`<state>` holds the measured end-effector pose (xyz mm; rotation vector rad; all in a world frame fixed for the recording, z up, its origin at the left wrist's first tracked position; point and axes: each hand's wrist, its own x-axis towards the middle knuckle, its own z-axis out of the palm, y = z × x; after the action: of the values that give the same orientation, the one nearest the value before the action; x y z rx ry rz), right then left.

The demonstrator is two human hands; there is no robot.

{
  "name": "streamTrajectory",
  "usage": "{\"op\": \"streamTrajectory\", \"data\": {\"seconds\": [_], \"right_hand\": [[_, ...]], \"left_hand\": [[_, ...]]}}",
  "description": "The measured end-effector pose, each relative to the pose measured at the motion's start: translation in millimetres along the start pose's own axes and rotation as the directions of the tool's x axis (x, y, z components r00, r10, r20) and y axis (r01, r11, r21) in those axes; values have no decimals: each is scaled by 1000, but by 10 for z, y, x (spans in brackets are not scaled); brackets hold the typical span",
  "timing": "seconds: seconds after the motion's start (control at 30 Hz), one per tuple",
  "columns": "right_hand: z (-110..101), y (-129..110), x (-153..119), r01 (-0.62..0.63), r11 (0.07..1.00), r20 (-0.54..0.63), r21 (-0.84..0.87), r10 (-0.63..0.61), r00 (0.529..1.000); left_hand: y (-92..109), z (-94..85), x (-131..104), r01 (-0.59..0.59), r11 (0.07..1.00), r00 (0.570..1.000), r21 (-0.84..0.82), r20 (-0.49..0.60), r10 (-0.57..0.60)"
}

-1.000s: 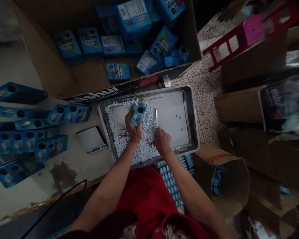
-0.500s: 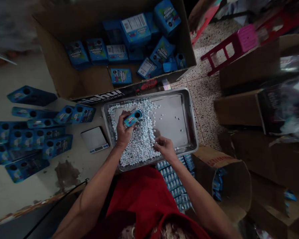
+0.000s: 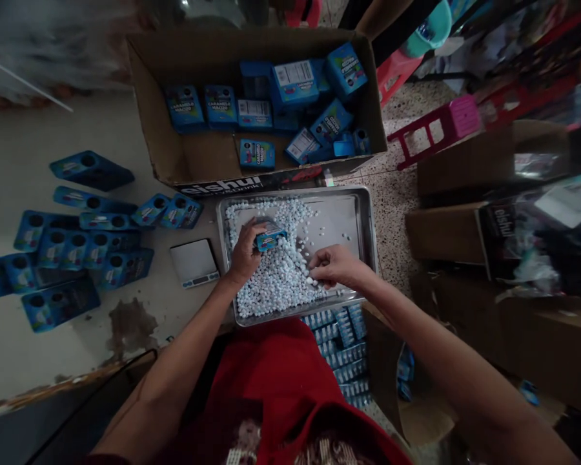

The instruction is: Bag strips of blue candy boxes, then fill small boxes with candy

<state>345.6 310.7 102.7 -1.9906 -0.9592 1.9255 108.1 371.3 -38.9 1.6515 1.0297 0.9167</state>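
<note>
A metal tray [image 3: 372,226] lies in front of me, its left and middle part covered with small white and pale blue candies [image 3: 275,284]. My left hand [image 3: 246,253] is wrapped round a small blue box [image 3: 270,239], which is tilted low over the candies with its opening toward the right. On the right side of the pile, my right hand [image 3: 333,266] has its fingers curled at the edge of the candies. A few pale pieces show by its fingertips; whether it grips any of them is unclear.
Behind the tray stands a cardboard box [image 3: 150,142] holding several blue boxes. Several blue boxes with round holes [image 3: 77,248] and a scale [image 3: 193,261] are on the table at left. A pink stool [image 3: 440,132] and cartons [image 3: 445,236] stand at right. Another person's arm [image 3: 382,16] shows behind.
My left hand has tipped the blue box down onto the candies. My right hand has shifted slightly right along the pile. The view has moved, and the other person's hand is out of sight.
</note>
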Motion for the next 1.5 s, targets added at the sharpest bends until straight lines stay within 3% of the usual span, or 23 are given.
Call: {"op": "streamTrajectory", "data": {"seconds": [0.23,0.37,0.5,0.6,0.67,0.73,0.77,0.83,1.0,1.13,1.27,1.4,1.5], "right_hand": [[-10,-271,-40,-84,996,37,40,83,996],[-34,-219,-249,-118,985,71,124,109,991],[6,183,-484,-109,982,43,155,103,994],[60,701,-443,-39,998,-193,-56,27,981],[90,1073,-283,-79,937,-411,-341,-73,908],[130,1402,-74,-198,778,-532,-596,-199,823],[165,1537,25,-249,696,-547,-673,-242,802],[283,1735,182,-283,600,-527,-748,-279,802],[824,1836,364,-210,584,-446,-784,-294,846],[1111,1735,546,-159,730,-470,-665,-243,849],[1040,1676,726,28,940,-513,-341,-210,832],[813,1626,647,249,967,-430,59,-201,880],[610,1510,412,306,934,-349,187,-228,909]], "left_hand": [[-21,69,-53,3,1000,1000,6,-4,-3],[-56,114,-48,0,1000,1000,28,6,0],[-107,128,-67,38,999,999,22,-20,-37],[-133,132,-229,119,993,986,-5,-117,-119],[-145,162,-433,171,985,958,-16,-232,-170],[-160,234,-671,209,978,918,-10,-344,-199],[-171,290,-784,218,976,901,7,-385,-199],[-192,440,-956,205,976,889,68,-431,-156],[-178,947,-987,151,973,878,177,-476,-50],[-84,1278,-723,198,975,860,102,-495,-123],[18,1380,-348,215,975,865,-55,-453,-217],[58,1160,-25,192,959,883,-208,-391,-261],[14,830,115,154,972,933,-175,-298,-201]]}}
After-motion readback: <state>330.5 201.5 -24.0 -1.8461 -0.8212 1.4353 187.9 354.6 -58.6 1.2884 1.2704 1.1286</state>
